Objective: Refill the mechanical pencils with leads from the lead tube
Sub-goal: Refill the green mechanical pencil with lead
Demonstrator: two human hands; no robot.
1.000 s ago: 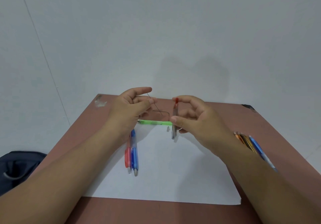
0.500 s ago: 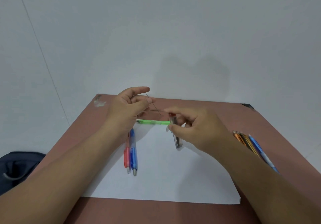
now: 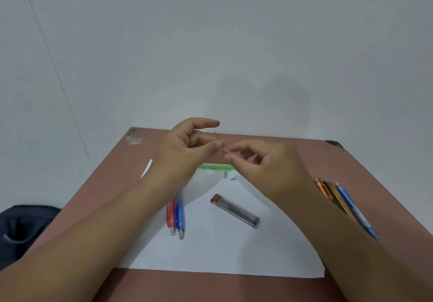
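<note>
Pinching leads point(image 3: 218, 139) — left hand point(image 3: 187, 147) raised, right hand point(image 3: 264, 168) curled beside.

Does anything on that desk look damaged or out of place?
Yes: the brown tabletop has a scuffed whitish patch at its far-left corner, where the surface looks worn. Two small grey pencil parts lie loose on the white paper sheet.

A clear plastic lead tube with a red cap point(image 3: 235, 211) lies diagonally on the white paper. A green mechanical pencil point(image 3: 215, 166) lies crosswise behind it; red point(image 3: 170, 214) and blue mechanical pencils point(image 3: 180, 217) lie side by side, left.
</note>
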